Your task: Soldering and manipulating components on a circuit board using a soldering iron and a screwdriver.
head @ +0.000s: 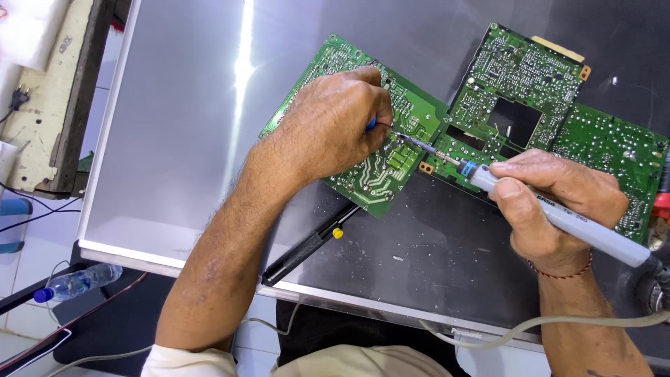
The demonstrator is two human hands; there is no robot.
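Note:
My left hand [333, 126] rests on a green circuit board [412, 119], fingers pinched around a small blue-handled tool [370, 124] that is mostly hidden. My right hand [558, 206] grips a grey soldering iron [565, 220] like a pen. Its metal tip [419, 145] touches the board just right of my left fingers. The iron's cable [530, 324] trails off to the lower right.
A second green board [520, 84] and a third [614, 153] lie to the right. All sit on a large flat panel laid face down [181, 139]. A black desoldering pump with a yellow button [307, 248] lies by my left forearm. A water bottle [77, 281] is on the floor at left.

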